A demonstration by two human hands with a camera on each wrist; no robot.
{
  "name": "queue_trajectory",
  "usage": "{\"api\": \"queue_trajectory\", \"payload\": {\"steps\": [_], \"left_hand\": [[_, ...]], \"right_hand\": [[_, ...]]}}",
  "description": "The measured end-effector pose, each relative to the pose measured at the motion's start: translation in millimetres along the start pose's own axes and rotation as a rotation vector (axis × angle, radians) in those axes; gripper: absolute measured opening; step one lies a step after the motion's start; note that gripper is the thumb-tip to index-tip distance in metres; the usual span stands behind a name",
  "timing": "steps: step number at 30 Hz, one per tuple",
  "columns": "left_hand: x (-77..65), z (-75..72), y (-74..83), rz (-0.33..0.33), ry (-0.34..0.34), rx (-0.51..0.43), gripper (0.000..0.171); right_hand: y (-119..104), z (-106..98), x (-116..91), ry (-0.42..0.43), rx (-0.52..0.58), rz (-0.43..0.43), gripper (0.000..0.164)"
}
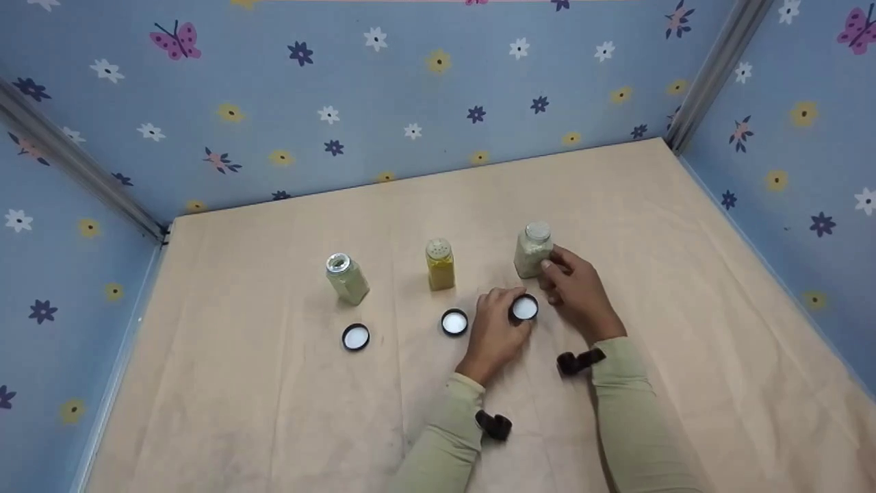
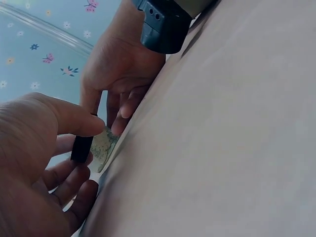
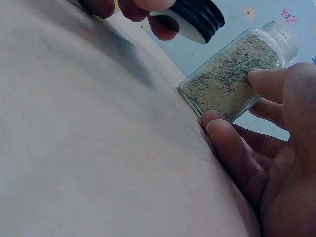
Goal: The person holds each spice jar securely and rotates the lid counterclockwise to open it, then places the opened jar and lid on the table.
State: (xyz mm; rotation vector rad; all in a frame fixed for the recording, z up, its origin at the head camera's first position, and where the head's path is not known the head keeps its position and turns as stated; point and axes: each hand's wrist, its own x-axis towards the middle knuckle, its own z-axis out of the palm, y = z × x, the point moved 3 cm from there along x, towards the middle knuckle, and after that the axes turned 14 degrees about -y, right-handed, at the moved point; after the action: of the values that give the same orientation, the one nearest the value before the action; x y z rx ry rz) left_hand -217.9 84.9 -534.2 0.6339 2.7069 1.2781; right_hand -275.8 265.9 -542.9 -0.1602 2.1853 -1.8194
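My right hand [image 1: 578, 291] grips a glass spice jar [image 1: 532, 253] by its side. The jar stands upright on the table, and the right wrist view shows dried herb flakes in the jar [image 3: 237, 74]. Its black cap is off. Between thumb and fingers my left hand [image 1: 496, 332] pinches a black screw cap [image 1: 525, 307], white inside facing up, just in front of that jar. In the left wrist view the cap [image 2: 82, 148] appears edge-on at the left hand's [image 2: 44, 153] fingertips.
A yellow-filled shaker jar [image 1: 441, 266] with a perforated top stands mid-table, a black cap [image 1: 454, 322] in front. Further left is a jar with pale green contents [image 1: 348, 279], with another cap [image 1: 356, 337] before it. Blue patterned walls [image 1: 410, 89] enclose the cloth-covered table [image 1: 226, 383].
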Motion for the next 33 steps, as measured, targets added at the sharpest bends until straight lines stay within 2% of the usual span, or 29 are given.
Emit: {"api": "queue_trajectory", "payload": {"steps": [4,8,18,26,33], "left_hand": [[0.2,1.1,0.6,0.011,0.009,0.044,0.057],[0.3,2.7,-0.3,-0.012,-0.002,0.069,0.06],[-1.5,3.2,-0.5,-0.005,-0.04,0.094,0.052],[-2.4,3.1,-2.9,-0.01,-0.065,0.085,0.051],[-1.9,4.7,-2.7,0.001,-0.068,0.108,0.049]], "right_hand": [[0.3,1.0,0.7,0.0,0.027,0.005,0.054],[0.4,1.1,0.5,0.004,0.019,0.014,0.054],[1.5,1.5,0.1,0.009,0.0,0.014,0.055],[-1.0,4.2,-1.4,-0.016,0.01,-0.038,0.051],[0.9,1.9,-0.6,0.009,-0.006,-0.004,0.05]]}}
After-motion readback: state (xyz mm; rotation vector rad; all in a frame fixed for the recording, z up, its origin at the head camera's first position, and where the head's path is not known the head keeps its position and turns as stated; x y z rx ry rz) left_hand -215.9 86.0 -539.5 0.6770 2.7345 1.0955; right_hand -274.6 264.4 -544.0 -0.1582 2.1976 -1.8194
